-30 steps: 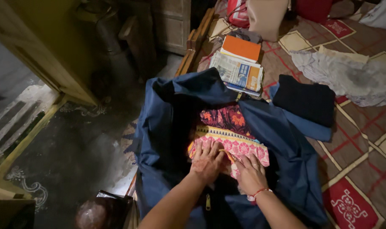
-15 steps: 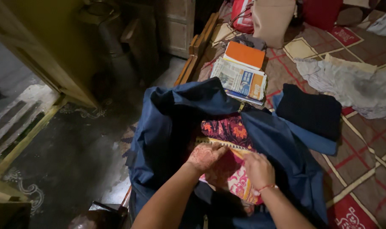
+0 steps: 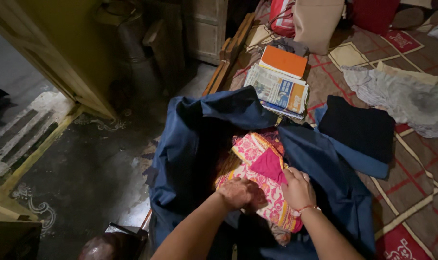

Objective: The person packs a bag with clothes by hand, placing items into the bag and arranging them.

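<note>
A big dark blue bag (image 3: pixel 190 139) lies open at the edge of a bed. Inside it sits a pink patterned cloth (image 3: pixel 257 149) with a yellow border, partly folded over so a plain magenta side shows. My left hand (image 3: pixel 240 192) presses down on the near part of the cloth with fingers curled. My right hand (image 3: pixel 298 188), with a red thread at the wrist, grips the cloth's right edge by the magenta fold.
On the patterned bedspread (image 3: pixel 421 159) lie a folded dark garment (image 3: pixel 358 126) over a blue one, a stack of papers with an orange book (image 3: pixel 282 61), and a crumpled grey cloth (image 3: pixel 402 98). A wooden door frame (image 3: pixel 60 77) and dark floor (image 3: pixel 79 168) are at left.
The pink cloth has been folded over in the bag, hiding the red flowered fabric beneath. Both hands shifted slightly toward me; the view moved a little.
</note>
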